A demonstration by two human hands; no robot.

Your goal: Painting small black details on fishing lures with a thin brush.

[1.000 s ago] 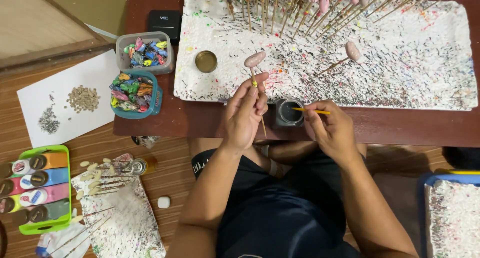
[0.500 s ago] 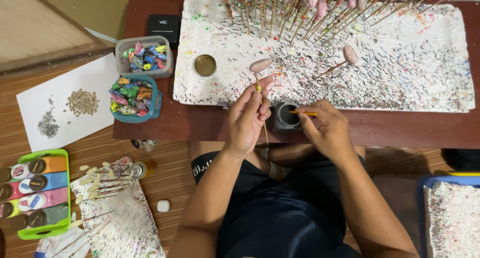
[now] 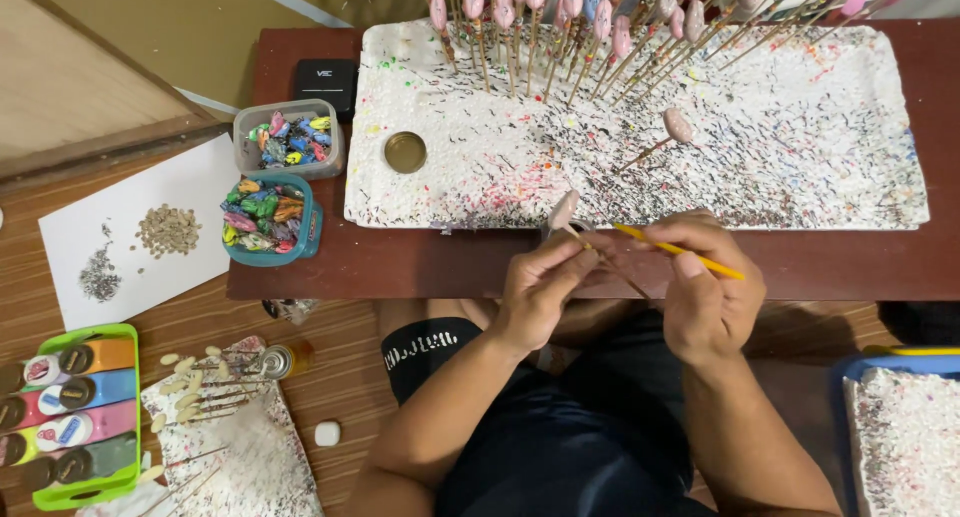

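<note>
A: We see the dark red bench [image 3: 420,262] carrying a paint-speckled white foam slab [image 3: 800,137], skewers stuck along its far edge.

B: Our left hand [image 3: 540,292], fingers clamped on a thin skewer [image 3: 600,257] topped with a pale pink piece [image 3: 563,210], at the bench's near edge.

A: Our right hand [image 3: 705,297], fingers pinched on a yellow brush [image 3: 680,249], just beside it.

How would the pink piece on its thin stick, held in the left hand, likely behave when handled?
The stick looks thin, so probably light and slightly bendy. The pink piece makes it top-heavy, apt to twist in the left hand. Laid down, it would likely roll.
</note>
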